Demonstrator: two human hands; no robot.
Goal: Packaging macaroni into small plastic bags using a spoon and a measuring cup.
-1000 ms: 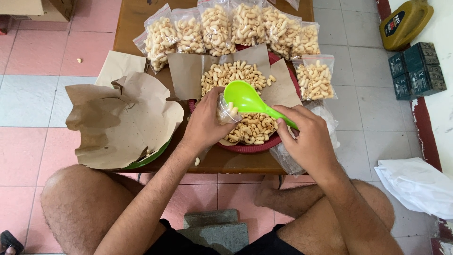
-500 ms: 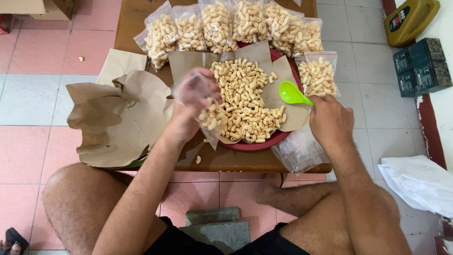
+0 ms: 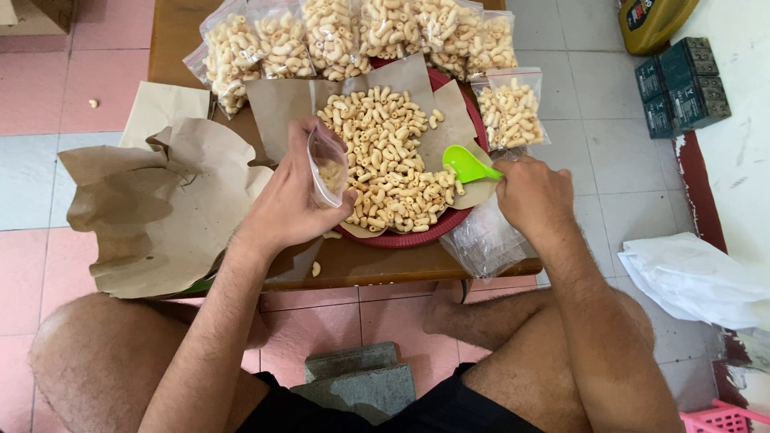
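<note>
In the centre of the frame the left hand (image 3: 293, 200) grips a small clear plastic zip bag (image 3: 327, 167), fingers wrapped around its side; the bag stands roughly upright with its mouth open and a few pale curled puffed snacks showing at its bottom. It hangs over the left edge of the heap of pale curled puffed snacks (image 3: 389, 160), which lies on brown paper inside a round dark-red tray (image 3: 417, 234).

Right of centre, the right hand (image 3: 533, 196) is closed around the handle of a bright green plastic scoop (image 3: 468, 166); the scoop's bowl rests at the right edge of the heap, on the brown paper.

Along the upper edge of the frame runs a row of filled clear bags of the same snack (image 3: 353, 32), and one more filled bag (image 3: 509, 108) lies just right of the tray. A stack of empty clear bags (image 3: 485, 240) sits under the right wrist, at the edge of the low wooden table (image 3: 377, 265). Crumpled brown paper (image 3: 152, 208) covers the left middle of the frame.
</note>
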